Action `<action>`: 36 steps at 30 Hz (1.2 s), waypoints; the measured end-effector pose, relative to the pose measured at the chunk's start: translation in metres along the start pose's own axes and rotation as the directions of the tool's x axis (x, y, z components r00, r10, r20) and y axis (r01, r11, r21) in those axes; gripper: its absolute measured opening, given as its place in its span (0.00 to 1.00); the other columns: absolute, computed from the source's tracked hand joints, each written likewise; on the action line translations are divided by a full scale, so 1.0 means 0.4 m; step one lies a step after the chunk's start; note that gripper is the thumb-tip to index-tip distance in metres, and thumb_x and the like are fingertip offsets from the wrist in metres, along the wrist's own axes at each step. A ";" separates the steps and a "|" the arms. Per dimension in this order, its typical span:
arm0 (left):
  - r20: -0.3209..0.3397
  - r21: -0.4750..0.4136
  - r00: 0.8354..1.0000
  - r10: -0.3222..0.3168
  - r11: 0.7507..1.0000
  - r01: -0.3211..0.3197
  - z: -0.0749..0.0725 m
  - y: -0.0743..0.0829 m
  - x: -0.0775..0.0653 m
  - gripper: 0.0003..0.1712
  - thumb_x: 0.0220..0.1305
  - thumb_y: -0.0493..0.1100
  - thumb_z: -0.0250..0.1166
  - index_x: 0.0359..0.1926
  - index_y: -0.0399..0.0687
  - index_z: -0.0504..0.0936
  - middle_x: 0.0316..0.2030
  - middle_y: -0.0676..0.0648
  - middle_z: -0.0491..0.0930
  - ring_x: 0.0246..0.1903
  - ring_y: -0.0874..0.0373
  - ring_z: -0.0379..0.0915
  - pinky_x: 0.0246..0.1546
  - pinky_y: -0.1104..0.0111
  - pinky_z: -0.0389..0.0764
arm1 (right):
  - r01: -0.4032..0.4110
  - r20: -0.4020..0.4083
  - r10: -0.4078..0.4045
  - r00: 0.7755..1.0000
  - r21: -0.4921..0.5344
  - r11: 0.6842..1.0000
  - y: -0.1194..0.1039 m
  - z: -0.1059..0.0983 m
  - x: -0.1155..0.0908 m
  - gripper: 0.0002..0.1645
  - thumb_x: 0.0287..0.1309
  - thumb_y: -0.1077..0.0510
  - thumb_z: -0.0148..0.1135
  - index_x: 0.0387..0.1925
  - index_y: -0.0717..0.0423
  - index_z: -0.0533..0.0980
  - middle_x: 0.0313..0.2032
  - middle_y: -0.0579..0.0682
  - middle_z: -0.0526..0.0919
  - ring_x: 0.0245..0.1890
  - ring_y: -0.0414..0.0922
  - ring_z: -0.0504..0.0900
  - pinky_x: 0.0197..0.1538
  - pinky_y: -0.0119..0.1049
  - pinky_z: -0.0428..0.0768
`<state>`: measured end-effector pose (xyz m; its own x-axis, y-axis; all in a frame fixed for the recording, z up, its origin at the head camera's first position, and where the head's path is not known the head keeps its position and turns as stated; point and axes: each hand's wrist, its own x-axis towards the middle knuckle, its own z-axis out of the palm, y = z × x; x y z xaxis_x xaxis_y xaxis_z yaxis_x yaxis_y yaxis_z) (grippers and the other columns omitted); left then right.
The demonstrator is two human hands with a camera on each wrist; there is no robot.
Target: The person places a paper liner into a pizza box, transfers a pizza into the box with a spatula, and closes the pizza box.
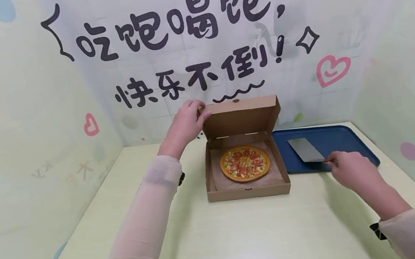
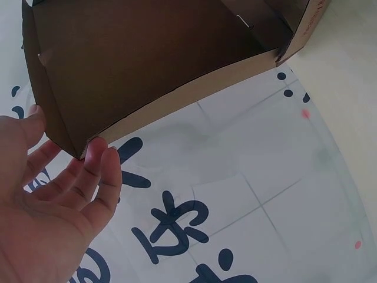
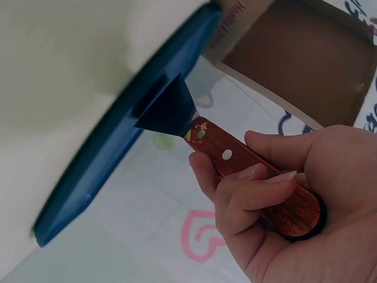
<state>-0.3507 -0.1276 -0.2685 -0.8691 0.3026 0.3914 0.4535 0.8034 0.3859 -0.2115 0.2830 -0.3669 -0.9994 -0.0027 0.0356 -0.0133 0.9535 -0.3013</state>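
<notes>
A brown cardboard pizza box stands on the table with its lid raised. Inside, on brown paper, lies a whole round pizza. My left hand pinches the lid's upper left corner; in the left wrist view the thumb is on one side of that corner and the fingertips on the other. At the right, my right hand grips the wooden handle of a pizza spatula. Its flat metal blade points away to the left, over the blue tray.
The tray is right beside the box, near the back wall with its large dark lettering. Side walls border the pale table at left and right.
</notes>
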 end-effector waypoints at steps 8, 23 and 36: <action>0.009 -0.003 1.000 -0.005 1.000 0.005 0.001 0.005 -0.001 0.23 0.80 0.53 0.61 0.64 0.42 0.78 0.64 0.39 0.77 0.52 0.45 0.78 0.60 0.53 0.82 | -0.037 0.072 0.038 0.997 -0.016 0.999 0.005 0.045 0.029 0.19 0.77 0.58 0.53 0.57 0.67 0.78 0.51 0.74 0.85 0.37 0.62 0.84 0.32 0.49 0.79; 0.001 0.002 1.000 0.002 1.000 -0.002 -0.001 0.009 -0.001 0.23 0.80 0.53 0.61 0.64 0.42 0.78 0.63 0.39 0.77 0.53 0.45 0.78 0.60 0.53 0.82 | -0.070 0.125 0.072 0.990 -0.026 0.997 -0.010 0.043 0.045 0.19 0.77 0.58 0.52 0.57 0.68 0.77 0.51 0.74 0.84 0.34 0.57 0.80 0.31 0.46 0.75; -0.004 0.002 1.000 -0.003 1.000 0.003 0.002 -0.001 -0.005 0.23 0.80 0.53 0.62 0.64 0.42 0.78 0.64 0.39 0.77 0.54 0.44 0.78 0.61 0.53 0.82 | -0.039 0.098 0.039 0.994 -0.004 0.999 0.020 0.035 0.045 0.19 0.75 0.61 0.54 0.58 0.73 0.77 0.51 0.75 0.83 0.37 0.59 0.80 0.35 0.47 0.78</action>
<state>-0.3495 -0.1281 -0.2702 -0.8698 0.2981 0.3933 0.4503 0.8053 0.3856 -0.2298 0.2862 -0.3820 -0.9976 0.0055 -0.0695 0.0261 0.9540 -0.2985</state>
